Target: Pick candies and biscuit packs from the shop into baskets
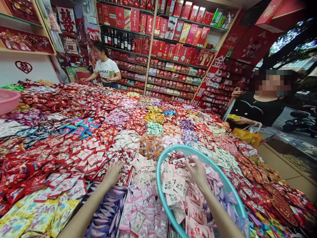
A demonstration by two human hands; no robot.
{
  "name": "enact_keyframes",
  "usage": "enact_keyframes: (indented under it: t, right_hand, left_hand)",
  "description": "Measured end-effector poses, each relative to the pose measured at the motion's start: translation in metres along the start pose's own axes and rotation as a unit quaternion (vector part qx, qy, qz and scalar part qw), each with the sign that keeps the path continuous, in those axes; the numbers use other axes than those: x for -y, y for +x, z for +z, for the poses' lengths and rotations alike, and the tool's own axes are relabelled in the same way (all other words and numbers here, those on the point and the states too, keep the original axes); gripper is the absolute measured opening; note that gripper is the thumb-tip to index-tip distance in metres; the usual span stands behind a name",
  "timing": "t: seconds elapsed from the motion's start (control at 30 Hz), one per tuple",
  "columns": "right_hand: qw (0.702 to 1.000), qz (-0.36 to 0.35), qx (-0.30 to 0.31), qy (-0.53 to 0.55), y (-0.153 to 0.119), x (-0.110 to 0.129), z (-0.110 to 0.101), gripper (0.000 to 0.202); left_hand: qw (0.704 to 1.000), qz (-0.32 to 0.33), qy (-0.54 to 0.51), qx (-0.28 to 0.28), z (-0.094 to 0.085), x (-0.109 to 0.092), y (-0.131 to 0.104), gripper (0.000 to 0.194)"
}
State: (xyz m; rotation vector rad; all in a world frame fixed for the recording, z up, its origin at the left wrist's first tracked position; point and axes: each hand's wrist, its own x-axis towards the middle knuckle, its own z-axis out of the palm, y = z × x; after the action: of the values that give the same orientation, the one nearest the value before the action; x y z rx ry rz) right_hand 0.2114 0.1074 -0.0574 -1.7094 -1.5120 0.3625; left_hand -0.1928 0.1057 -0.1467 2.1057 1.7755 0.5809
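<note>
The teal basket (162,165) sits at the near edge of the desk (61,109), lower centre-right in the head view, tilted slightly toward the wearer. It contains pale pink and white candy packets (173,188), several printed with dark characters.

The right hand (196,170) is inside the basket, palm down, resting on the top layer of packets. Its grip is narrow: the fingertips (187,161) are pinched on a small red-and-white packet (178,162) at the far side of the heap.

The left hand (114,172) lies outside the basket, to its left, palm down on the red-and-white candies (123,155) spread over the desk. Its fingers are loosely spread and touch the packets; whether they enclose any cannot be told.

Purple packets (109,205) lie under the left forearm, and yellow packets (32,215) lie further left. A pink basket (7,99) stands at the far left edge.

One person in a white shirt (106,67) stands behind the desk. Another in a dark top (262,110) stands at the right, holding a yellow bag (247,135). Shelves of red boxes (178,33) fill the rear wall.
</note>
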Motion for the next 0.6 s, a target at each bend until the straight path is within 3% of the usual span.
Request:
enact_keyframes:
  t: [0.23, 0.43, 0.6]
  right_hand:
    - [0.999, 0.027, -0.012, 0.029, -0.023, 0.017, -0.023, 0.046]
    - [0.996, 0.045, -0.015, 0.079, -0.043, 0.029, -0.028, 0.043]
    - [0.991, 0.063, 0.0, 0.119, -0.056, 0.046, -0.028, 0.042]
  left_hand:
    - [0.987, 0.074, 0.124, 0.072, 0.004, 0.001, 0.016, 0.056]
    - [0.983, 0.093, 0.146, 0.066, 0.007, 0.0, 0.018, 0.054]
    - [0.989, 0.08, 0.116, 0.05, -0.003, -0.004, 0.012, 0.052]
